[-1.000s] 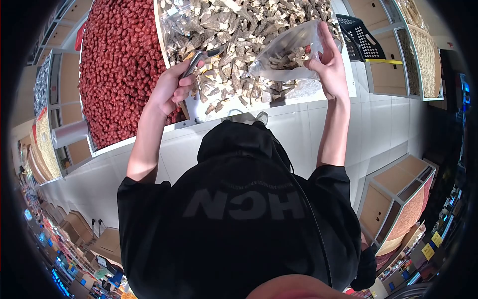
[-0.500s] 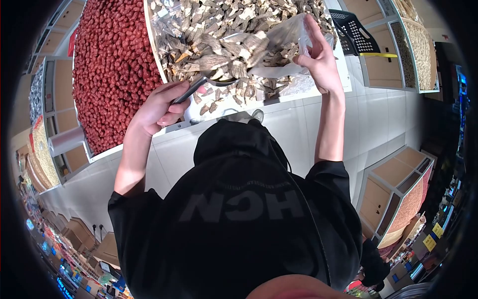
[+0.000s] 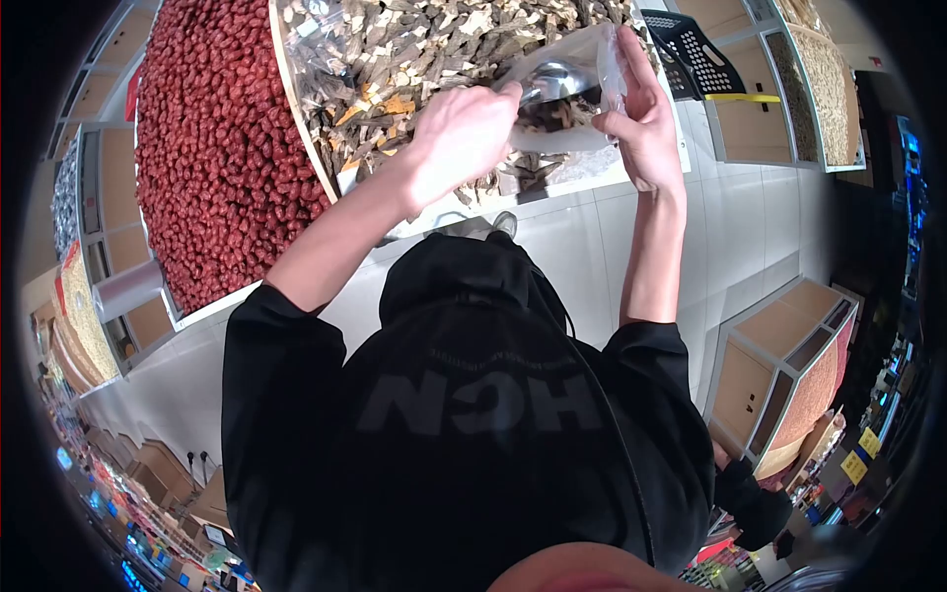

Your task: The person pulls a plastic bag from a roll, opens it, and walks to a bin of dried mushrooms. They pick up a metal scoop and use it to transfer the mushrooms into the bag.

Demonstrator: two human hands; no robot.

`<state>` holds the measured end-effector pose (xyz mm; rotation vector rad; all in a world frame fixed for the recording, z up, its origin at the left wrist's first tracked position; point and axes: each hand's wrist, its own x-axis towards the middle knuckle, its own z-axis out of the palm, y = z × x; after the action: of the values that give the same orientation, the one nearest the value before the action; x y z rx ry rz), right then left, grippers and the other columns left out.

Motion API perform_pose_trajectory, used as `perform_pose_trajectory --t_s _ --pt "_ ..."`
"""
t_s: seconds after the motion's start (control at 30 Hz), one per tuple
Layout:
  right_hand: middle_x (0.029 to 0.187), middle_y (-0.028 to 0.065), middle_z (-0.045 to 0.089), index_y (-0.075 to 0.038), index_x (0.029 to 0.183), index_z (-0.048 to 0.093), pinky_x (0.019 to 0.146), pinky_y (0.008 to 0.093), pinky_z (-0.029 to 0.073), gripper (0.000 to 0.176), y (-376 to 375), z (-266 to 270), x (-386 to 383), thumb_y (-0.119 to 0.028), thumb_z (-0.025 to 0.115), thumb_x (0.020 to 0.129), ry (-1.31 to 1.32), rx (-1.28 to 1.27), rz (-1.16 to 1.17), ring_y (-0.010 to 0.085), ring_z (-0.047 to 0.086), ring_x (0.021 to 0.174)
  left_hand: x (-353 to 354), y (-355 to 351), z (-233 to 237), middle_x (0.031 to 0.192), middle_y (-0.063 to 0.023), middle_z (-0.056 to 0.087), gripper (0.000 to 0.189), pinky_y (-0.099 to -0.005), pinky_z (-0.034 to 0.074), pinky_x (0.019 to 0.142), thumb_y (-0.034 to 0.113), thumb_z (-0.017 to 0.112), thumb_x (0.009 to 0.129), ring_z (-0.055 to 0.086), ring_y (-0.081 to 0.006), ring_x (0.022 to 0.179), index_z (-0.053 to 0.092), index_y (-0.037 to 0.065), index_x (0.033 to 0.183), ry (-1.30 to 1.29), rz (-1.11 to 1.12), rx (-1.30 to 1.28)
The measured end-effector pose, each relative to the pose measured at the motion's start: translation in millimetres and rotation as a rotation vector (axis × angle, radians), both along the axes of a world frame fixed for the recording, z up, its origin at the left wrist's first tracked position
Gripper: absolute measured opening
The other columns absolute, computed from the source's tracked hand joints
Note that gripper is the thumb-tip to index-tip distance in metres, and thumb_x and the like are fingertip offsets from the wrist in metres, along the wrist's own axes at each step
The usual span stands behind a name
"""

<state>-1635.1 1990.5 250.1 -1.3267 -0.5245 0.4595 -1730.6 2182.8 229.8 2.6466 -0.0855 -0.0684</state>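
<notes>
My left hand (image 3: 459,136) is closed on the handle of a shiny metal scoop (image 3: 558,81), and the handle is hidden by the fingers. The bowl of the scoop is inside the mouth of a clear plastic bag (image 3: 577,141). With thumb and fingers apart, my right hand (image 3: 646,128) grips the rim of this bag and holds it wide. Some dark pieces show inside the bag, below the scoop. Beneath both hands lies a bin of dried mushrooms (image 3: 444,39), dark with pale stems.
Left of the mushrooms, behind a thin divider (image 3: 304,118), is a heap of red dates (image 3: 222,148). A black plastic basket (image 3: 695,59) stands at the right. Wooden display bins (image 3: 779,365) line the tiled floor (image 3: 725,227). A person's dark sleeve (image 3: 755,508) shows at the lower right.
My left hand has swung right and turned over, taking the scoop from above the mushrooms into the bag. The mushrooms heaped on the scoop no longer show. My right hand stays nearly in place.
</notes>
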Motion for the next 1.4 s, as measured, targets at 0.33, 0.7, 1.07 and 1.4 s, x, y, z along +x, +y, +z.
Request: perform_pose_trajectory --t_s 0.33,0.7,1.07,1.4 --pt "0.148 0.0068 0.033 -0.007 0.147 0.024 0.06 0.0145 0.043 0.096 -24.6 -1.5 6.8 0.014 0.049 0.056 0.079 0.119 -0.082 0.0102 0.049 0.108 -48.8 37.8 38.5 0.058 -0.0013 0.049 0.031 -0.0224 0.036 0.042 0.018 0.05 0.094 0.047 -0.0096 0.046 0.056 0.002 0.12 0.168 0.221 -0.705" --pt "0.148 0.009 0.034 -0.005 0.146 0.027 0.058 0.013 0.043 0.092 -24.3 -5.8 16.4 0.012 0.052 0.058 0.093 0.076 -0.112 0.0155 0.051 0.116 -202.1 126.6 0.9 0.059 0.0035 0.039 0.033 -0.0163 0.02 0.03 0.018 0.041 0.098 0.026 -0.0021 0.036 0.05 0.003 0.127 0.365 0.993 -1.401" --pt "0.147 0.0123 0.033 -0.001 0.144 0.028 0.097 0.0231 0.04 0.09 -8.1 -9.8 10.1 0.013 0.052 0.059 0.091 0.02 -0.086 0.0178 0.042 0.128 -287.5 91.2 -30.1 0.059 0.0046 0.041 0.032 -0.0185 0.02 0.033 0.023 0.049 0.095 0.029 -0.0018 0.04 0.055 0.001 0.118 0.583 1.209 -1.185" --pt "0.146 0.0117 0.035 -0.002 0.145 0.026 0.09 0.021 0.044 0.092 -8.6 -11.3 1.9 0.011 0.055 0.059 0.091 0.061 -0.109 0.0163 0.045 0.122 -274.4 67.5 -72.9 0.058 0.0054 0.043 0.027 -0.0177 0.021 0.034 0.022 0.048 0.096 0.031 -0.0011 0.04 0.055 0.004 0.115 0.481 1.214 -1.27"
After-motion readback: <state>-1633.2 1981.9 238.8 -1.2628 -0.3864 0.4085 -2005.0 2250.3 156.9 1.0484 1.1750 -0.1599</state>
